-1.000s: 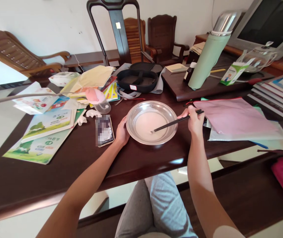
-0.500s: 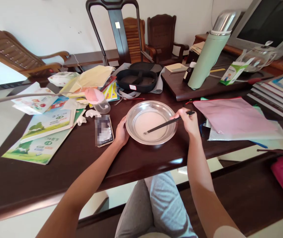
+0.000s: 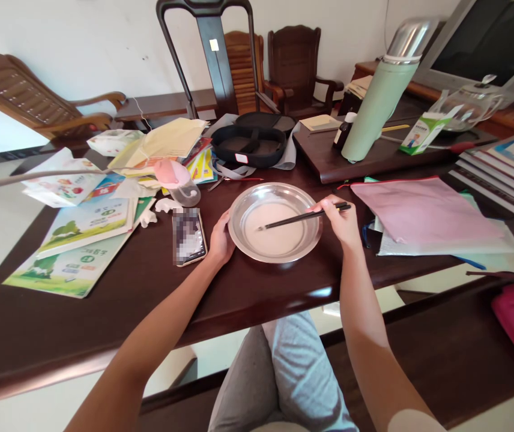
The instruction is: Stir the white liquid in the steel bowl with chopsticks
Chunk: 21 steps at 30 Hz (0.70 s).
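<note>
A shiny metal bowl (image 3: 304, 249) stands on the dark table, with a pale, milky substance (image 3: 279, 240) covering its bottom. My left hand (image 3: 221, 240) grips the bowl's left rim, fingers partly hidden behind it. On the other side, my right hand (image 3: 338, 219) is closed around black chopsticks (image 3: 290, 221), held slanting over the bowl. Their light tips reach the pale substance left of the bowl's middle. A phone (image 3: 189, 237) lies just left of my left hand.
Books (image 3: 72, 258), a pink-lidded cup (image 3: 178, 180) and a black case (image 3: 248, 144) lie left and behind. A pink zip pouch (image 3: 428, 207) sits to the right. Behind it, a green thermos (image 3: 378, 108) rises from a raised board (image 3: 324, 165).
The chopstick tips have swung slightly left and away from me within the bowl, and the chopsticks now lie flatter. My left hand and the bowl have stayed put.
</note>
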Tool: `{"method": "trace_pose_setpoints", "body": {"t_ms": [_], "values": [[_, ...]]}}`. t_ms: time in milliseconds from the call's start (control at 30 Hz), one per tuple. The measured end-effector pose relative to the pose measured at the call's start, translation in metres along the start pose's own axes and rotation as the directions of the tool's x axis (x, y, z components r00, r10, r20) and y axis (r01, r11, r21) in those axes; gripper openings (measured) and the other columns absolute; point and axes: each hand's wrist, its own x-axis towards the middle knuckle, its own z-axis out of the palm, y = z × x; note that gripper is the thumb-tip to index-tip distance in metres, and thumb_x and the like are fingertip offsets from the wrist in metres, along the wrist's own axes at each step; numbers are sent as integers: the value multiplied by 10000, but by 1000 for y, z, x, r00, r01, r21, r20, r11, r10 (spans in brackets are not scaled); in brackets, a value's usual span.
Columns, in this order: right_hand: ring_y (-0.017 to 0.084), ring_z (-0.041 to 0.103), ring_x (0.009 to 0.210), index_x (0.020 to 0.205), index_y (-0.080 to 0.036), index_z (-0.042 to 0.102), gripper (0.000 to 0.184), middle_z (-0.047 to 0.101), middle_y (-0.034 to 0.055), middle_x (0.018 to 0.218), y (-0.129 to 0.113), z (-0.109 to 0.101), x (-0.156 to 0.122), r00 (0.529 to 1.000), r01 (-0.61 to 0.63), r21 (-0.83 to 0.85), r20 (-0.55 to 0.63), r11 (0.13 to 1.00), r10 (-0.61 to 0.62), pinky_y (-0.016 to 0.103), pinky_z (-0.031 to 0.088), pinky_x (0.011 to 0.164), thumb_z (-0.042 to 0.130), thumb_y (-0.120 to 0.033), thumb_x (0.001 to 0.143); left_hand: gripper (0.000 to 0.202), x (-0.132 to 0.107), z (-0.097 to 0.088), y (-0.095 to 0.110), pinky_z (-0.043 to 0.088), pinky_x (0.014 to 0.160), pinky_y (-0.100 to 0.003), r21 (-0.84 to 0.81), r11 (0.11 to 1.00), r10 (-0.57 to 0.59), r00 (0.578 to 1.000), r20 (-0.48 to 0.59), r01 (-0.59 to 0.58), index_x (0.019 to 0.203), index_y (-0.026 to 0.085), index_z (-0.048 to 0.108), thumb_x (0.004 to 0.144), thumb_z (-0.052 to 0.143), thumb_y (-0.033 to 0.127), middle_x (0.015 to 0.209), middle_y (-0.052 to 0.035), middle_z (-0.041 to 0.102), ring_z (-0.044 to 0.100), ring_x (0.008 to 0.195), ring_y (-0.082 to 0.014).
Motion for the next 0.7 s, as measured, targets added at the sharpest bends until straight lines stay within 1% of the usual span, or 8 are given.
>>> {"method": "trace_pose_setpoints", "body": {"t_ms": [100,167,267,367,433,500,567,700], "values": [[266,825,640,655,-289,709,671,755,12,602,3,-3,1,985,42,8,-168,999,-40,410,703,704,807,-890,936,347,-1,1,1,614,1234,-542,3,1000,-2,1000,5,2,1052,231,832,826,858,493,1237,-93,903,755,1437,-414],[261,808,611,610,-296,644,707,702,6,545,4,-5,1,975,43,23,-220,999,-37,397,687,663,770,-901,955,345,-1,1,1,616,1234,-543,3,1000,-3,1000,6,3,1049,233,836,824,856,494,1233,-92,905,754,1443,-415],[266,806,615,609,-293,657,710,722,14,555,2,-2,0,995,-13,6,-94,1000,13,400,687,658,788,-917,922,335,-1,1,1,616,1237,-546,0,1000,0,1000,6,0,1048,238,841,824,848,487,1233,-89,909,748,1456,-415],[281,833,667,688,-289,745,676,795,21,639,-1,1,0,1000,-28,-27,9,999,29,440,722,751,820,-933,881,338,-1,0,1,615,1241,-554,3,1000,2,1000,1,-2,1052,237,835,822,845,484,1223,-94,906,741,1465,-420],[282,838,678,694,-291,743,677,804,25,657,-1,0,1,998,-6,-38,-55,999,4,433,713,741,814,-938,883,342,-1,0,1,614,1242,-557,5,1000,-6,1000,-3,6,1067,235,831,829,839,480,1230,-98,903,742,1462,-420],[271,823,648,651,-292,690,702,764,24,609,1,-3,1,984,11,-33,-179,999,-17,394,667,654,782,-938,910,338,-1,0,2,613,1242,-552,6,1000,-17,1000,-4,17,1078,233,831,838,834,472,1244,-97,901,745,1456,-417],[260,802,611,610,-293,633,731,705,17,545,3,-5,1,971,15,-4,-239,1000,-16,370,624,592,748,-938,935,331,-2,0,2,612,1240,-542,8,1000,-17,1000,0,17,1080,233,834,846,831,467,1250,-91,901,748,1449,-410],[260,807,619,624,-283,682,717,730,14,570,0,-1,-1,998,-29,8,-48,1000,29,385,660,636,797,-933,902,322,-2,1,2,609,1228,-507,11,1000,1,1000,5,-1,1072,240,842,850,837,474,1247,-71,908,766,1414,-388]]}}
